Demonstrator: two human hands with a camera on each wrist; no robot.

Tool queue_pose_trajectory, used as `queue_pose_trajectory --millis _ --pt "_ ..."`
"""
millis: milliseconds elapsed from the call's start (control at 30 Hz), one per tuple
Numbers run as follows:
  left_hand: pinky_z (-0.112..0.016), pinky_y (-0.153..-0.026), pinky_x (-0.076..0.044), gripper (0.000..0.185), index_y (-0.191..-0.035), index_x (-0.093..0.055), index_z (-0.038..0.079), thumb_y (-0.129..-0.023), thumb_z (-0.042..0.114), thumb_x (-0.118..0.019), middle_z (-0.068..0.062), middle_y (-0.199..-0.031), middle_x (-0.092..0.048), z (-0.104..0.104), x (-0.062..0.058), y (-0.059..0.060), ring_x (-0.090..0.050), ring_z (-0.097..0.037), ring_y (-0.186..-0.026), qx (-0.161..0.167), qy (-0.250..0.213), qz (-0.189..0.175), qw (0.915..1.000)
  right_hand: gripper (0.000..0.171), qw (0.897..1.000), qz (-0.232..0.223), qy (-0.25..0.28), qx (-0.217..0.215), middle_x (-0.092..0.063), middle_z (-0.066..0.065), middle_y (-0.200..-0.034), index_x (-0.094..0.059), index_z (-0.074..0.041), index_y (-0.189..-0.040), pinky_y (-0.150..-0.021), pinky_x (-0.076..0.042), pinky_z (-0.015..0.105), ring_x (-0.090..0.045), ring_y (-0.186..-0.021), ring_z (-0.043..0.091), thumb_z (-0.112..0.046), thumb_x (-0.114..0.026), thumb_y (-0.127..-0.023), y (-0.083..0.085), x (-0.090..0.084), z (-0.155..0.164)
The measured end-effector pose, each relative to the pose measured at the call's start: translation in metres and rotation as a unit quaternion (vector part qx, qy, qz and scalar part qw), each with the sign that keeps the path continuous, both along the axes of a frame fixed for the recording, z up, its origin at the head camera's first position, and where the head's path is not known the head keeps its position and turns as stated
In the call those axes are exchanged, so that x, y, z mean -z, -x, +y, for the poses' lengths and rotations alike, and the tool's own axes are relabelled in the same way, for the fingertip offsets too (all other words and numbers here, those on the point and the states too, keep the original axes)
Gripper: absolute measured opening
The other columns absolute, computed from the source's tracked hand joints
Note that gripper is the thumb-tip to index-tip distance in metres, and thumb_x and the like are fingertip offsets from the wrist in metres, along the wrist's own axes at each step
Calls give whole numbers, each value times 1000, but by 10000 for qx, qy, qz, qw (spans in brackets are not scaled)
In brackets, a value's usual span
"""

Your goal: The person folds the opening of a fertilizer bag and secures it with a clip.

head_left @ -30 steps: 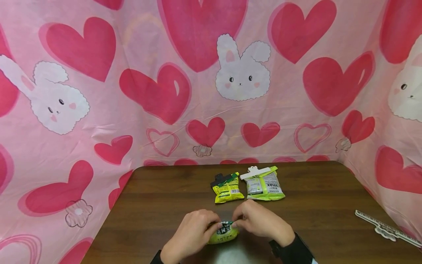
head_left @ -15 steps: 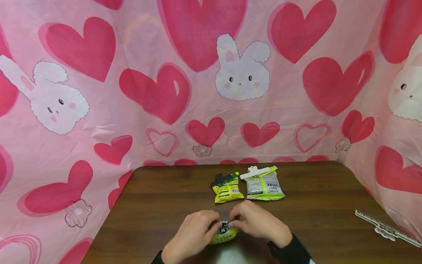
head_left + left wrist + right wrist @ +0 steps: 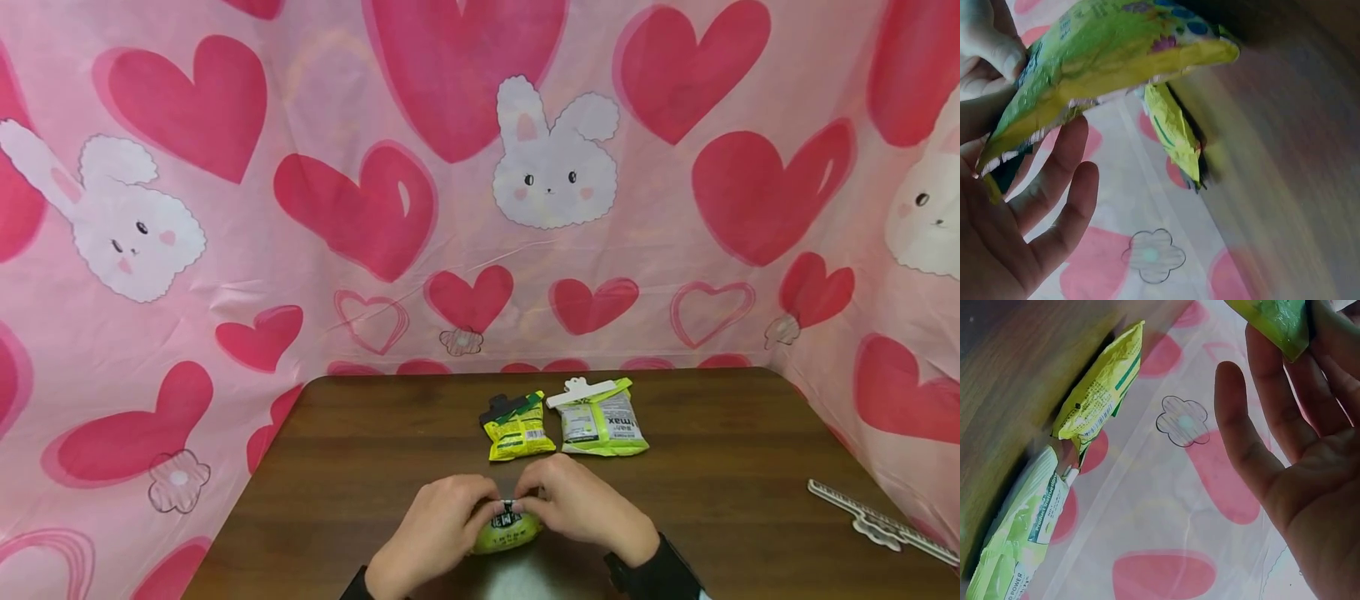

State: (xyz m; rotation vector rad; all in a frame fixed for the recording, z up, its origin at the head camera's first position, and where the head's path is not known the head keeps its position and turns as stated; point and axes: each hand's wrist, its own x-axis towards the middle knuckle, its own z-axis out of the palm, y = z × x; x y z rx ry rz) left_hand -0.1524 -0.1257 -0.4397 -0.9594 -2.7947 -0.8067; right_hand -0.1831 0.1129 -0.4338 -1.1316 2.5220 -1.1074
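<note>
A small green and yellow plastic packet with dark printing stands in front of me at the table's near side. My left hand pinches its top edge from the left, thumb towards me. From the right, my right hand pinches the same edge, the fingertips of both hands almost meeting. In the left wrist view the packet looks full, and the lower fingers of my left hand spread loosely beneath it. Only a corner of the packet shows in the right wrist view, above my right hand.
Beyond my hands lie a yellow packet with a black clip and a grey-green packet with a white clip. A long pale clip lies at the right of the brown table. Patterned pink cloth hangs behind.
My right hand has shifted slightly left along the packet's top edge, bringing the fingertips closer together. The packet's printed face now shows more plainly. The clipped packets have not moved.
</note>
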Motion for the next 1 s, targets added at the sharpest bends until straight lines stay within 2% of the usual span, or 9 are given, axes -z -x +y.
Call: queue_pose_trajectory --millis 333,533,800,1000 --pt "-29 -70 -51 7 -92 -77 26 -98 29 -78 22 -87 -64 -9 -10 1 -59 2 -80 7 162 -187 9997 4 10000 60 -68 5 -68 -19 -87 -82 -15 -96 -72 -52 24 -60 -78 -2 -15 -78 -98 0 0 0" --pt "-28 -69 -51 8 -91 -77 26 -99 24 -76 21 -87 -64 -9 -9 1 -59 2 -81 85 98 -113 9999 4 10000 -27 -39 32 -69 -19 -90 -81 -16 -100 -73 -53 24 -62 -80 -2 -14 -78 -97 0 0 -1" --pt "-25 -66 -48 11 -90 -75 26 -101 25 -74 22 -84 -61 -8 -9 1 -56 3 -76 162 21 -162 9997 6 10000 -54 20 -27 -69 -19 -91 -81 -16 -100 -74 -53 24 -62 -81 -2 -12 -78 -97 1 1 0" --pt "-25 -65 -47 12 -90 -74 26 -102 25 -73 23 -85 -60 -8 -6 2 -54 3 -74 75 12 -277 9996 5 9999 -112 -94 89 -69 -19 -92 -81 -17 -99 -74 -53 26 -62 -82 0 -13 -79 -96 4 1 9"
